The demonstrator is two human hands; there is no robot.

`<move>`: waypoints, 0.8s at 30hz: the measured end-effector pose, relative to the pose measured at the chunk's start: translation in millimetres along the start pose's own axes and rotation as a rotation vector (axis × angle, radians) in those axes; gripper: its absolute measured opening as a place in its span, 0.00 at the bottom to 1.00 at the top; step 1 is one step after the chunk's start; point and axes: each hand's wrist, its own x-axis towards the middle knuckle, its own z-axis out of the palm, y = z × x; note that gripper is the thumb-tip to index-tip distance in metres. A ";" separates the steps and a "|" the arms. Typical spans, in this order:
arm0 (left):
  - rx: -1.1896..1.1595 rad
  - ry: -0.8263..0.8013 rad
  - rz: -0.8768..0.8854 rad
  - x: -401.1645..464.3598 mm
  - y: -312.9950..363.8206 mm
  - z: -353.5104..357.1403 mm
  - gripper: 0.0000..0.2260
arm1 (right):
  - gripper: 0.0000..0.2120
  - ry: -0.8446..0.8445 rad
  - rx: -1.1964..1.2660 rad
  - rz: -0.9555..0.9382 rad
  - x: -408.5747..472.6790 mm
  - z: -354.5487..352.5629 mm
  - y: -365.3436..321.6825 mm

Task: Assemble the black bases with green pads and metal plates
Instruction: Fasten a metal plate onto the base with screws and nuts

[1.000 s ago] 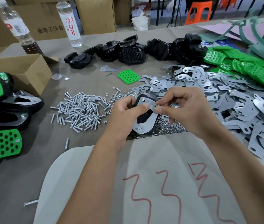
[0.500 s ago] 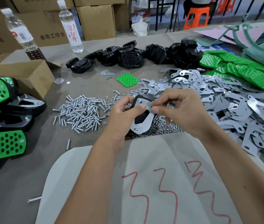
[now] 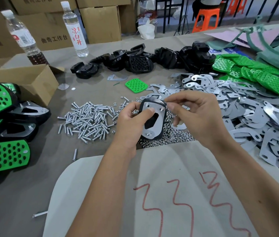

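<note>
Behind the table stood a cardboard box (image 3: 49,34) printed 曲奇工作台, and a water bottle (image 3: 74,29) labelled 凉白开. Above the loose nuts (image 3: 169,134), the left hand (image 3: 131,124) gripped the black base (image 3: 152,123), thumb pressing its metal plate (image 3: 159,117). The right hand (image 3: 196,117) pinched its thumb and forefinger together at the base's top corner.
</note>
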 end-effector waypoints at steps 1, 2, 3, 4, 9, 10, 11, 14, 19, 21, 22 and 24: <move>0.007 0.007 0.010 0.4 -0.6 0.0 0.03 | 0.08 0.003 0.000 0.016 0.0 1.2 1.7; 0.017 0.007 0.019 0.8 -1.3 0.3 0.02 | 0.08 0.006 0.000 0.029 -0.2 2.1 3.0; 0.026 0.004 0.024 1.3 -1.9 0.3 0.02 | 0.08 0.008 -0.003 0.036 -0.1 3.5 3.9; 0.037 -0.001 0.026 1.7 -2.7 0.4 0.02 | 0.08 0.008 -0.012 0.037 0.0 4.6 4.5; 0.111 0.003 0.019 3.6 -5.7 1.0 0.02 | 0.07 -0.002 -0.110 -0.019 -1.6 8.8 5.1; 0.110 0.006 0.013 3.6 -6.1 1.2 0.03 | 0.06 -0.002 -0.123 -0.033 -2.3 9.6 4.5; 0.104 0.010 0.006 3.5 -6.2 1.5 0.04 | 0.05 0.000 -0.131 -0.048 -2.5 10.5 3.5; 0.097 0.029 0.009 4.1 -7.0 2.9 0.04 | 0.02 0.013 -0.150 -0.105 -2.7 12.8 0.8; 0.114 0.050 0.004 3.9 -8.2 2.2 0.11 | 0.02 -0.011 -0.142 -0.167 -4.1 13.4 0.3; 0.095 0.051 0.001 4.0 -7.7 1.0 0.13 | 0.03 -0.036 -0.117 -0.160 -4.1 13.4 0.6; 0.082 0.056 -0.001 4.2 -7.4 0.4 0.13 | 0.04 -0.047 -0.111 -0.159 -4.1 13.6 0.9; 0.058 0.069 -0.014 3.6 -6.5 0.1 0.13 | 0.04 -0.054 -0.109 -0.160 -3.6 14.1 1.0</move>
